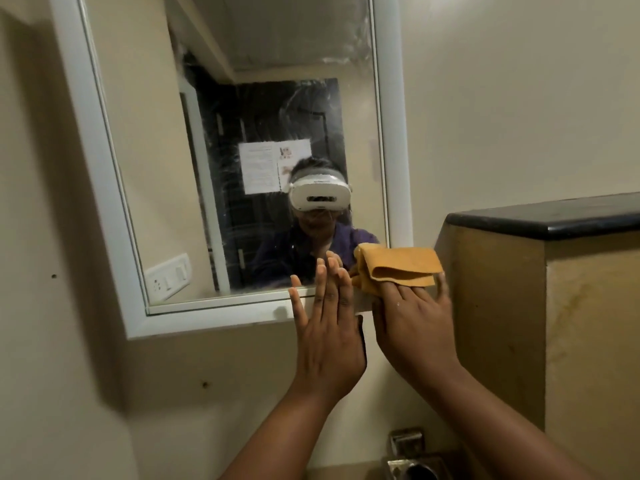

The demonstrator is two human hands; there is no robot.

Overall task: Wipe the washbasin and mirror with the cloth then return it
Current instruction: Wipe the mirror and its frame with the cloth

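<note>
Up high, right hand [412,327] grasps cloth [398,268] at mirror [214,133] corner; left hand [325,320] flat, released.

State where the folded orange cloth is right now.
In the head view, the folded orange cloth is right of centre, held in the right hand at the white-framed mirror's bottom-right corner.

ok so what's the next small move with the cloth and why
Probably sweep the right hand and its orange cloth up and leftward across the mirror. The cloth sits at the lower right corner, and smears show on the upper glass. The left hand is flat and open by the frame.
</note>
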